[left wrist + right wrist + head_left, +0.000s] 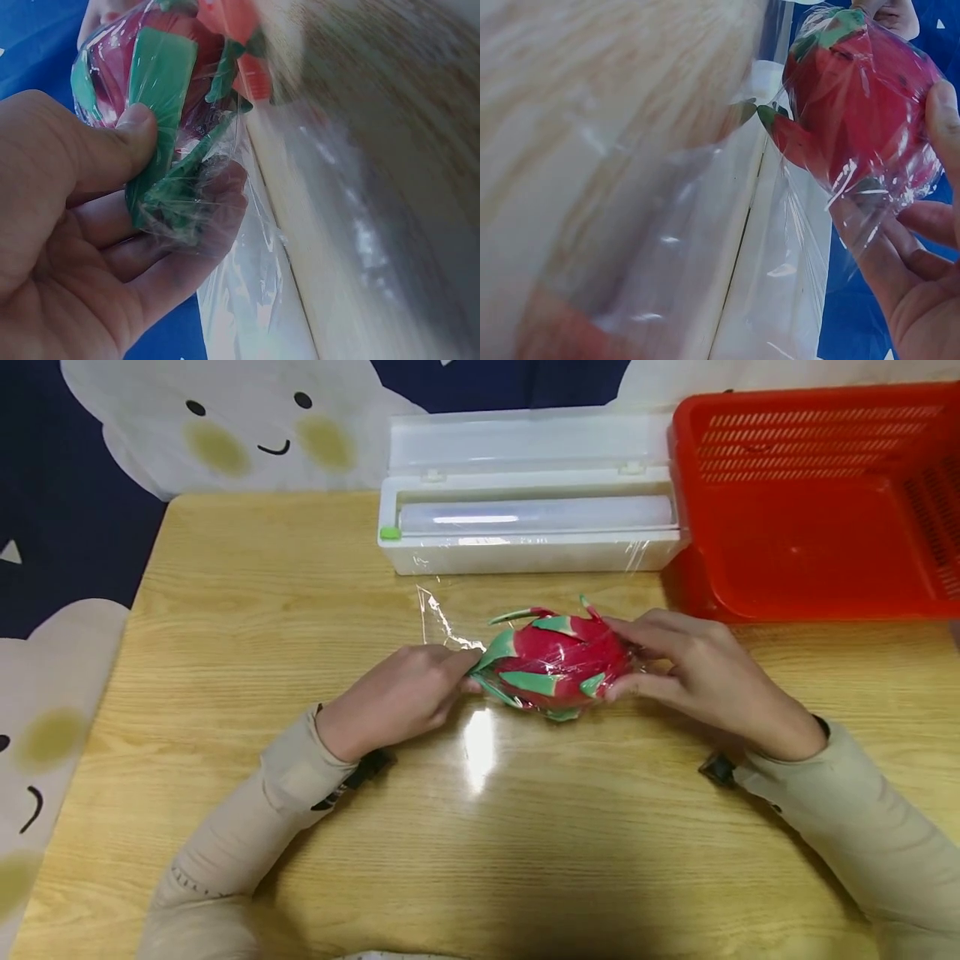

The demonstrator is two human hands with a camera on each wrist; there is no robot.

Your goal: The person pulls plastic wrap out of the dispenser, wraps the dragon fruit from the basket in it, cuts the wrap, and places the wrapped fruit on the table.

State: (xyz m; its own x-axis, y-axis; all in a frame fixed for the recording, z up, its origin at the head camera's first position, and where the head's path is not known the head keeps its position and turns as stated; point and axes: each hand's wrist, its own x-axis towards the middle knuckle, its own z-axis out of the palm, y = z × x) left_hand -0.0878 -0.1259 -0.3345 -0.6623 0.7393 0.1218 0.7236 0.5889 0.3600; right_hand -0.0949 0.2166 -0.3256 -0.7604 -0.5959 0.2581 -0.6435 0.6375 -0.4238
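A red dragon fruit (558,656) with green-tipped scales lies sideways between both hands over the table, clear plastic film wrapped about it. My left hand (408,697) pinches its green leafy end; in the left wrist view the thumb presses on a green scale (161,82) through the film. At the opposite end, my right hand (693,672) grips the fruit between thumb and fingers. Gathered film (862,210) shows by those fingers in the right wrist view. A loose sheet of film (442,618) stretches from the fruit toward the wrap box.
Behind the fruit stands a white cling-film box (525,556), lid raised, with a film roll (536,514) inside and a green slider (390,533) at its left. A red plastic basket (810,543) sits at the back right. All rest on a wooden table (487,852).
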